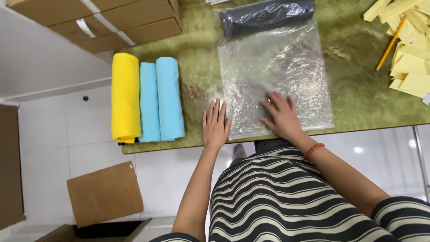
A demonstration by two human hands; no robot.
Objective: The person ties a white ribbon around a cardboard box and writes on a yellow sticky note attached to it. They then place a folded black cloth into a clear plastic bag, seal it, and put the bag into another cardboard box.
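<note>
White floor tiles show below a green marbled table (349,103). At its near edge the left hand (216,125) lies flat, fingers loose, touching the clear plastic bag (273,67); the right hand (282,115) presses flat on it, likely smoothing. Left: yellow roll (124,96), two blue rolls (160,101). Far: dark bagged bundle (266,15), brown cartons (112,18), yellow slips (410,62) at far right.

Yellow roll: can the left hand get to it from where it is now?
Probably yes. The left hand lies flat at the clear plastic bag's left edge, holding nothing. Only bare green tabletop and two light blue rolls lie between it and the yellow roll; nothing covers the roll.
</note>
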